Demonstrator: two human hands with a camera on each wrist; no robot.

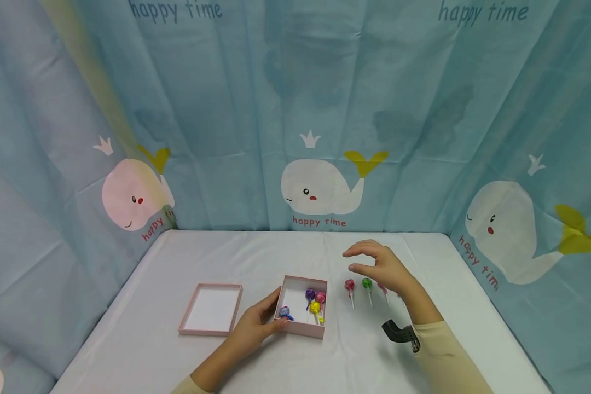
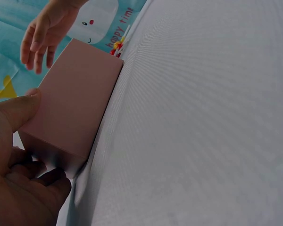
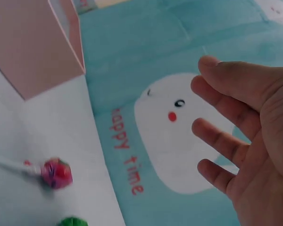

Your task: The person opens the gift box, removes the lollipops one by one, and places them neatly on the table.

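My left hand (image 1: 256, 324) holds the near left corner of an open pink box (image 1: 302, 328), thumb along the front wall and fingers at the left side. Inside the box lie a blue lollipop (image 1: 285, 312) at the near left, and purple (image 1: 310, 295), pink (image 1: 320, 297) and yellow (image 1: 315, 307) ones at the right. With nothing in it, my right hand (image 1: 381, 267) hovers right of the box, fingers spread and gently bent. Below it on the table is a row of lollipops: a red-pink one (image 1: 349, 285), a green one (image 1: 366, 283) and others partly hidden by the hand.
The shallow pink lid (image 1: 210, 310) lies on the white tablecloth (image 1: 143, 339), left of the box. A blue whale-print curtain (image 1: 236, 191) borders the table at the back and sides. A black strap piece (image 1: 399, 331) sticks out from the right wrist.
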